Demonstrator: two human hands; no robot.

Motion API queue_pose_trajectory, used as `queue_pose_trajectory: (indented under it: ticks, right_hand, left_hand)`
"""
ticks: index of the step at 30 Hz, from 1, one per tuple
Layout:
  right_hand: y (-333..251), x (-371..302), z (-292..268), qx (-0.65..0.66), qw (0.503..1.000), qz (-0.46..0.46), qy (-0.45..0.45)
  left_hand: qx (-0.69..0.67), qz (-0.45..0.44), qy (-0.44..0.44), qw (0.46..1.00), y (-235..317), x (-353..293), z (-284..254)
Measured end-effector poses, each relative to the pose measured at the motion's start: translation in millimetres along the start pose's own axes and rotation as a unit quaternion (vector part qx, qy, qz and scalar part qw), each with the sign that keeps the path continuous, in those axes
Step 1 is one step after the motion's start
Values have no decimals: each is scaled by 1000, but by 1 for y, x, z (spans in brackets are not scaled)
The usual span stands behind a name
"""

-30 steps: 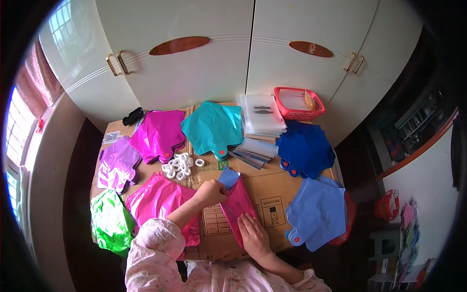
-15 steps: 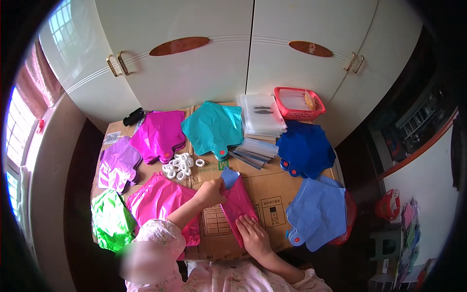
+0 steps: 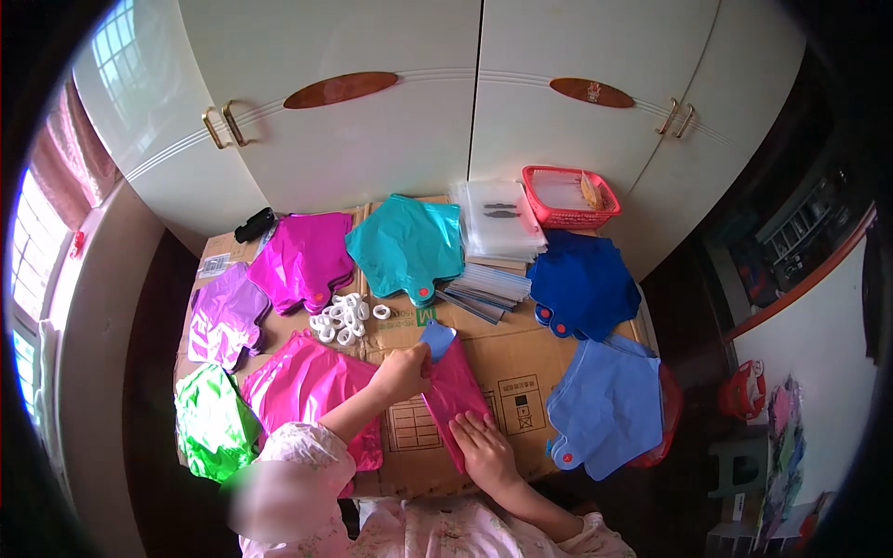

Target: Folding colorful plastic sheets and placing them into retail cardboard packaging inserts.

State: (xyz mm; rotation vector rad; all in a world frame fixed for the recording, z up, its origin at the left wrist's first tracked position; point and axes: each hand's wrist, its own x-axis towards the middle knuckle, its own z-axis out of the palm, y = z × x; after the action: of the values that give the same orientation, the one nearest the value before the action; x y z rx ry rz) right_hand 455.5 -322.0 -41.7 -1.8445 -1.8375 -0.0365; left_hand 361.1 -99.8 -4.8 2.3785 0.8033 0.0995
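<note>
A long, narrow folded bundle of pink foil [image 3: 458,379], like flat uninflated balloons, lies on the cardboard in front of me. A light blue foil end [image 3: 437,340] pokes out at its far tip. My left hand [image 3: 402,374] is closed, pinching the bundle's left edge near that tip. Lying flat on the near part of the bundle, my right hand [image 3: 484,454] has its fingers stretched out. Part of the bundle is hidden under both hands. Beneath my left forearm spreads a wider pink foil stack [image 3: 302,381].
Around the cardboard [image 3: 530,363] lie foil stacks in green [image 3: 216,423], lilac [image 3: 228,316], magenta [image 3: 302,260], teal [image 3: 405,244], dark blue [image 3: 586,288] and light blue [image 3: 605,400]. White ribbon rolls [image 3: 340,319], clear bags [image 3: 502,219], thin strips [image 3: 488,288] and a red basket [image 3: 569,216] sit farther back.
</note>
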Motion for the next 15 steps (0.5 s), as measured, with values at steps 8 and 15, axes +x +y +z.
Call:
queue_pose_trajectory:
  ticks: [8, 15]
  right_hand:
    - [1, -3, 4, 0, 1000, 20, 1]
    - [0, 1, 0, -1, 1000, 6, 10]
  left_hand:
    - [95, 328, -31, 939, 47, -28, 33]
    - [217, 268, -83, 935, 40, -23, 47]
